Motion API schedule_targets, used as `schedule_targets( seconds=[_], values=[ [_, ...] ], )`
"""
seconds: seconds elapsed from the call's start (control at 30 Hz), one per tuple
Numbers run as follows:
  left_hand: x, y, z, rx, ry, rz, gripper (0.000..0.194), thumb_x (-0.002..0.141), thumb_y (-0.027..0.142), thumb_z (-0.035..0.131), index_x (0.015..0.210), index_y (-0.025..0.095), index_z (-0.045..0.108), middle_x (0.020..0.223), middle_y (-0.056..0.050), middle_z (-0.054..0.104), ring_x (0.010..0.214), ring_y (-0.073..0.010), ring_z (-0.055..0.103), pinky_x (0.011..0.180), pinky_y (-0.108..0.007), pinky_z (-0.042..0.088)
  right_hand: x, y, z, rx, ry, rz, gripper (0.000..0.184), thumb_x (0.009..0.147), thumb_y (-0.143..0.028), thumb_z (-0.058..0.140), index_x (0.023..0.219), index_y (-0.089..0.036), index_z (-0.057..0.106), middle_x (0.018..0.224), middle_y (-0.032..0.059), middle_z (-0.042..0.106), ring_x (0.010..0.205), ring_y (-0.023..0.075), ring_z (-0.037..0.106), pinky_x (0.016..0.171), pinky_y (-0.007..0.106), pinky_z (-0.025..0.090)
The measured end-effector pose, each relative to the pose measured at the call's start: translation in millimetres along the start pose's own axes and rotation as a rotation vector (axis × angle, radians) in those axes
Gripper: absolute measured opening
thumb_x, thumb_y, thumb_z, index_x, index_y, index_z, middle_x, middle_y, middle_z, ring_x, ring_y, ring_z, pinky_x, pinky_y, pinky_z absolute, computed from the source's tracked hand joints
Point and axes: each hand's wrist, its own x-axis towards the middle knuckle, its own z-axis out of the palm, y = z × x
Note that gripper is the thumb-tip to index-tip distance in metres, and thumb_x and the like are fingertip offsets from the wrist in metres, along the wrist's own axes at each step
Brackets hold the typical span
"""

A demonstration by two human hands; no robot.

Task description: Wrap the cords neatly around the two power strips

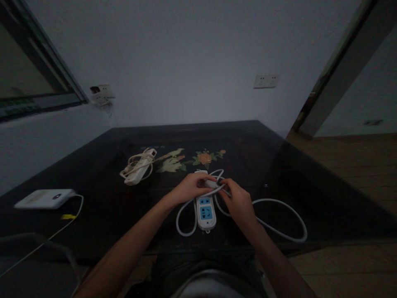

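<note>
Black table (248,161), power strip (206,213) on it, partly under my hands. Left hand (191,186) and right hand (238,200) both pinched white cord (290,206). Flower picture (204,158) lay beyond, then pale wall (186,62), socket plate (266,81).

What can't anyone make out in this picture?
All in the head view:
Blue-socketed power strip: middle hidden by left hand and cable.
White device: display too small to read.
Thin cord: far end cut off by left edge.
Corner sockets: too dim and blurred for detail.
</note>
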Motion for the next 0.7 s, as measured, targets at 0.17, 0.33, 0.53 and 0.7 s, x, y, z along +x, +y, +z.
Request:
schedule_targets(
  seconds=[0.17,0.33,0.53,0.7],
  values=[
    [0,3,-6.9,0.073,0.049,0.025,0.027,0.079,0.025,0.065,0.105,0.016,0.068,0.101,-0.008,0.068,0.086,-0.0167,0.063,0.078,-0.031,0.050,0,0,-7,-0.149,-0.025,0.003,0.009,0.088,-0.027,0.056,0.095,-0.021,0.058,0.092,0.0032,0.068,0.084,0.0206,0.066,0.067,0.027,0.042],
    [-5,0,-47.6,0.016,0.283,-0.050,0.028,0.074,0.032,0.069,0.095,0.014,0.067,0.092,-0.007,0.070,0.078,-0.0174,0.065,0.075,-0.034,0.052,-3,14,-16,-0.320,-0.052,-0.051,0.008,0.089,-0.028,0.056,0.091,-0.021,0.058,0.091,0.0031,0.068,0.083,0.0195,0.065,0.063,0.027,0.040],
    [-38,-1,-126.5,-0.078,0.824,-0.078,0.032,0.071,0.032,0.071,0.096,0.014,0.065,0.078,0.000,0.068,0.072,-0.0142,0.065,0.071,-0.028,0.053,-11,33,-22,-0.446,-0.081,-0.082,0.005,0.088,-0.024,0.056,0.089,-0.020,0.058,0.092,0.0053,0.067,0.086,0.0221,0.064,0.067,0.029,0.043],
    [-73,7,-175.5,-0.056,1.135,-0.034,0.020,0.071,0.017,0.069,0.090,0.014,0.064,0.072,0.007,0.065,0.067,-0.0067,0.063,0.074,-0.023,0.053,-14,43,-23,-0.461,-0.030,-0.137,0.005,0.089,-0.022,0.054,0.089,-0.018,0.058,0.097,0.0089,0.067,0.089,0.0243,0.063,0.076,0.033,0.045]
  ],
)
